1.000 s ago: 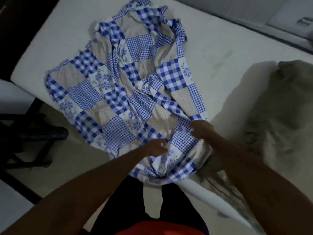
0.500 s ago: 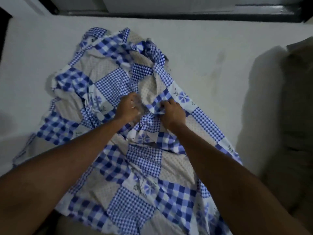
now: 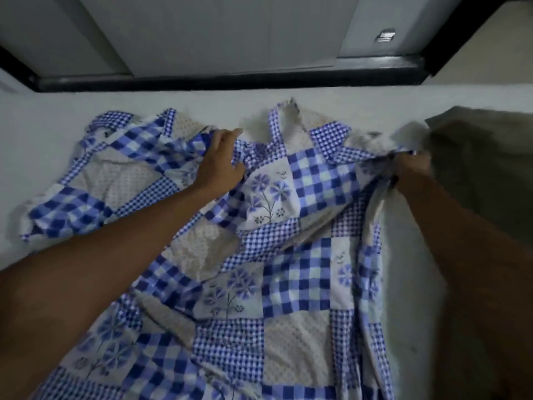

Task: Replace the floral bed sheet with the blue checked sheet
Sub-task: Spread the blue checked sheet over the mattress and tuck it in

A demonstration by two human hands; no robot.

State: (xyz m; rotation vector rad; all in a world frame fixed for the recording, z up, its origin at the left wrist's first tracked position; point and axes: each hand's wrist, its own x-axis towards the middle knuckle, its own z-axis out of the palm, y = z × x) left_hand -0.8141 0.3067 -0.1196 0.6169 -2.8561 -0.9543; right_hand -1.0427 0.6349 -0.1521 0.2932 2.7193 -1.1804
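Blue checked sheet lies rumpled across the bare mattress. We note left hand and right hand well apart, each gripping a far fold. Spreading is in hand; next, we judge, it needs drawing out to the corners.

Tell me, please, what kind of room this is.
Most likely a bedroom. A bare white mattress fills the view, the left hand and the right hand hold a blue checked sheet over it, and pale cupboard doors stand behind it.
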